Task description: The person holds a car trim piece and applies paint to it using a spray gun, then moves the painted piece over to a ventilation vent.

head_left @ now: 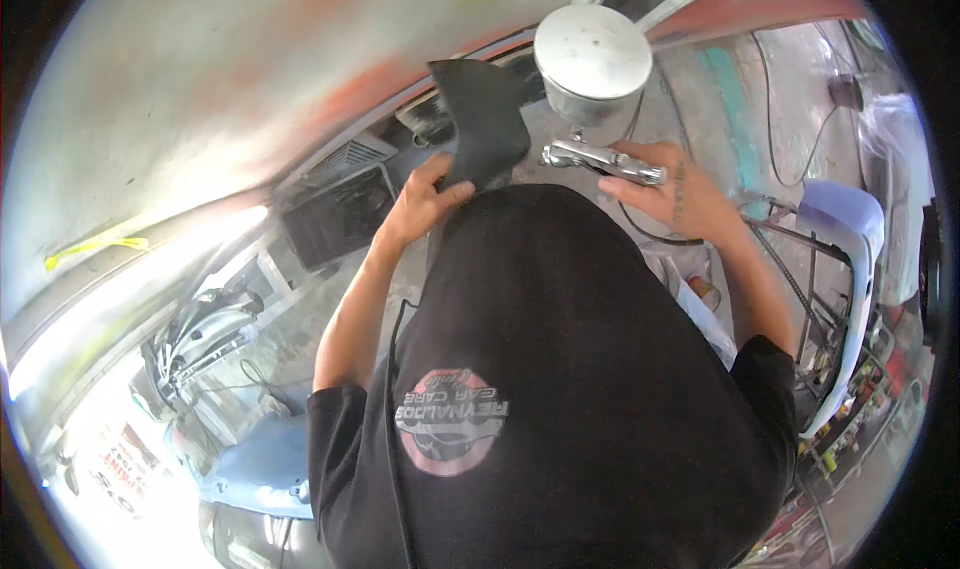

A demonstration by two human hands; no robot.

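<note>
My right hand [678, 191] is closed round the handle of a metal spray gun [606, 159]. A large round silver cup [592, 54] sits on top of the gun, its lid toward me. My left hand [430, 205] grips the lower edge of a dark, slightly curved sheet-like piece [482, 119], with the thumb in front and the other fingers partly hidden. That piece stands upright just left of the gun's nozzle, with a small gap between them.
A large patchy body panel [230, 79] curves overhead at the upper left. Beneath it lies a dark rectangular panel [340, 217]. A pale blue-violet bumper-like part [850, 224] rests on a metal rack at right. Hoses trail over the floor; a blue part [262, 464] lies lower left.
</note>
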